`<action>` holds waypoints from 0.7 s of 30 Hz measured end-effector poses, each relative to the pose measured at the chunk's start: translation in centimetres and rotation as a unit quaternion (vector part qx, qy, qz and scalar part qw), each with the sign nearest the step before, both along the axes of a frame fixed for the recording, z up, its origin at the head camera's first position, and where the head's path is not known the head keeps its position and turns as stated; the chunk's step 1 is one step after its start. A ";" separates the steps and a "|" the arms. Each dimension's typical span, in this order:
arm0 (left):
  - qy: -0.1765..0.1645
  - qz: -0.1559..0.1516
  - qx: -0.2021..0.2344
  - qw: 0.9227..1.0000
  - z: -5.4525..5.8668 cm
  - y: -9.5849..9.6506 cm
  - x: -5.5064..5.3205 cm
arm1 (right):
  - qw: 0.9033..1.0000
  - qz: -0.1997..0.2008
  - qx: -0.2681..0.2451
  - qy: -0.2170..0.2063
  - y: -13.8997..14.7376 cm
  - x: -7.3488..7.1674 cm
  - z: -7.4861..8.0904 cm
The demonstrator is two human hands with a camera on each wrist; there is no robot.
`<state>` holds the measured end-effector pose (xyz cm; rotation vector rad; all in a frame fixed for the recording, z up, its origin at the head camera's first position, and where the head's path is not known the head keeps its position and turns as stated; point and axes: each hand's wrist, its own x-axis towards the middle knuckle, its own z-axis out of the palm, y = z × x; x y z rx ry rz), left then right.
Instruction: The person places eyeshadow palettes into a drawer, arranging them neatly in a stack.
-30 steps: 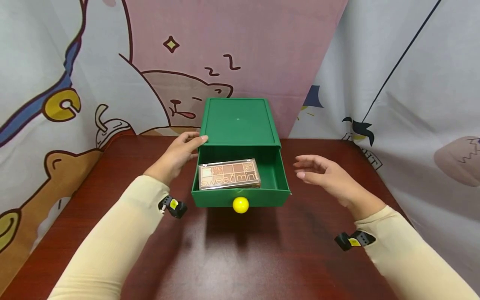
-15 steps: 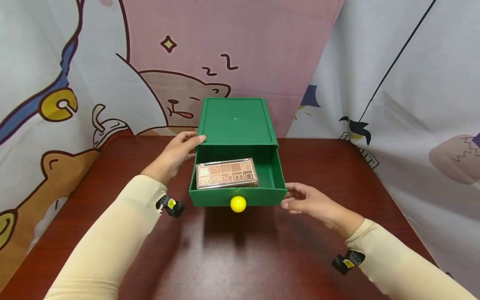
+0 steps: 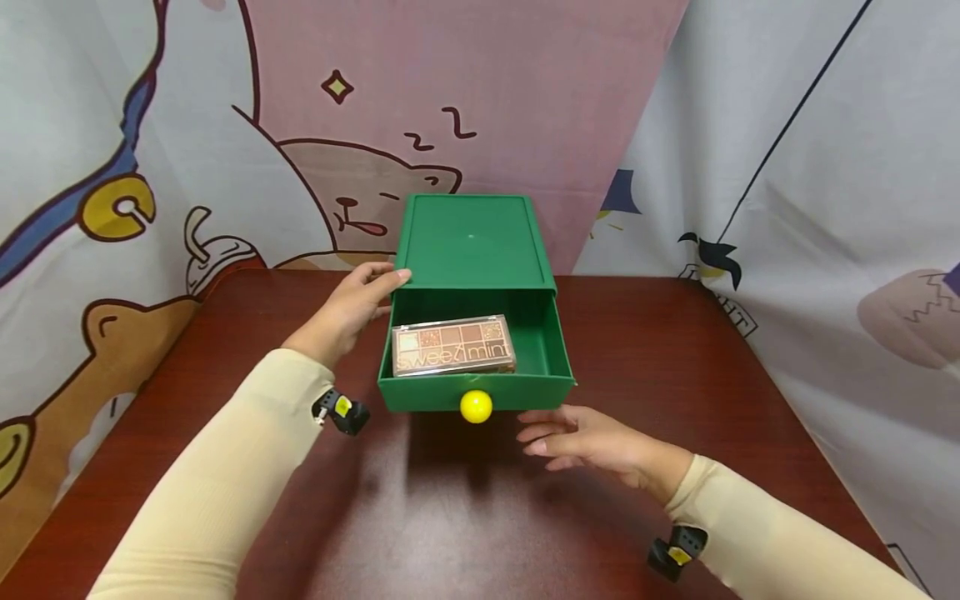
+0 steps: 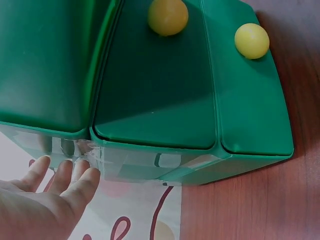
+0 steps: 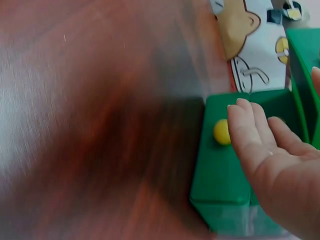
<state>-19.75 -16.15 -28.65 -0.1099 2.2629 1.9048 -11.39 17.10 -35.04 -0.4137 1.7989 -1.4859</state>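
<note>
A green plastic drawer unit (image 3: 474,242) stands on the table with its top drawer (image 3: 420,395) pulled out. Inside lies an eyeshadow palette (image 3: 453,346) lettered "sweet mint", slightly aslant toward the drawer's left. A yellow ball knob (image 3: 476,407) sits on the drawer front. My left hand (image 3: 351,307) rests at the unit's left side, thumb on the top edge; the left wrist view shows its fingers (image 4: 82,187) extended along that side. Below the drawer's front right corner hovers my right hand (image 3: 592,442), fingers loosely extended, holding nothing.
Two lower drawers with yellow knobs (image 4: 251,41) appear shut in the left wrist view. Clear tape (image 4: 170,160) runs over the unit's side. The brown table (image 3: 450,533) lies in front, and a patterned cloth (image 3: 480,83) hangs behind.
My right hand has moved down and left, from right of the pulled-out drawer to below its front right corner. My left hand, the drawer and the palette keep their places.
</note>
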 end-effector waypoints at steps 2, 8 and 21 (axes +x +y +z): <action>-0.001 0.001 0.002 1.000 0.0 0.0 0.0 | 1.000 0.014 -0.003 -0.011 -0.5 0.4 0.0; -0.002 0.001 0.001 1.000 0.0 0.0 0.0 | 0.998 0.017 -0.037 -0.043 -2.0 1.6 0.3; -0.005 0.000 -0.003 1.000 0.1 -0.1 0.1 | 0.986 -0.055 -0.126 -0.098 -5.4 3.0 1.3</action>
